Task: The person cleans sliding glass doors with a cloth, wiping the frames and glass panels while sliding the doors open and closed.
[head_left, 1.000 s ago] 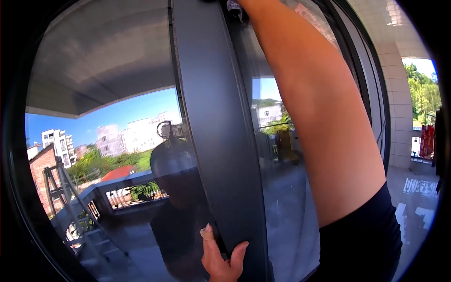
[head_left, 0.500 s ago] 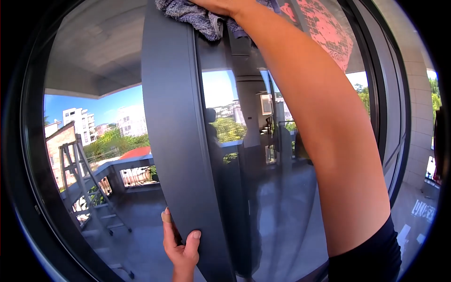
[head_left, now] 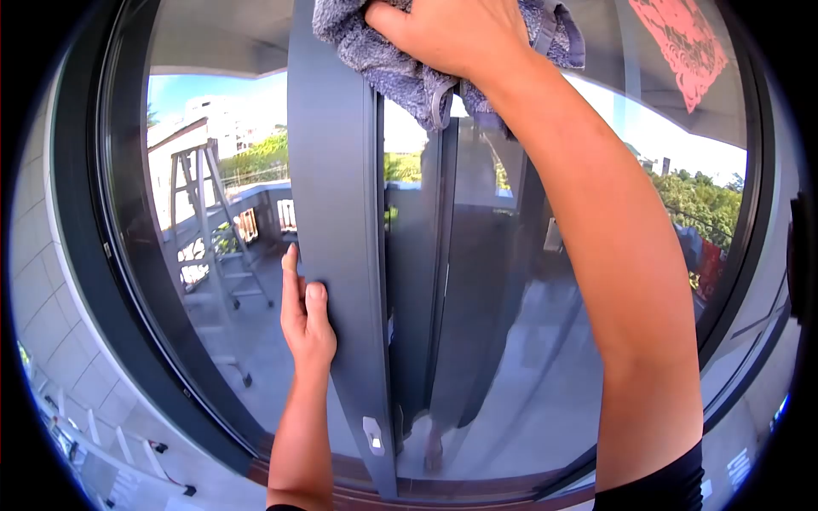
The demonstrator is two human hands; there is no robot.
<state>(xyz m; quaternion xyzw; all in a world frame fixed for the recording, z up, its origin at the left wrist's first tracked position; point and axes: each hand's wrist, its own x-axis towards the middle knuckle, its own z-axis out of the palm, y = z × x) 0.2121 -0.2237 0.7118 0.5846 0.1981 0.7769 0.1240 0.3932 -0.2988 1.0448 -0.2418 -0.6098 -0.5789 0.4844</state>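
A grey-purple cloth is bunched under my right hand, pressed against the upper part of a dark grey door frame and the glass beside it. My right arm reaches up across the glass pane. Lower down, my left hand rests at the left edge of the same frame, its thumb on the front face and its fingers at the edge, partly hidden. A small light lock plate sits low on the frame.
Red paper cut-out on the upper right glass. The left pane shows a ladder, railing, greenery and buildings. At the lower left stands another ladder on pale floor. A tiled wall borders the left side.
The view has shifted lower and wider. The cloth and my right hand, at the top edge before, now show more fully. My left hand appears higher in view, still at the frame's edge.
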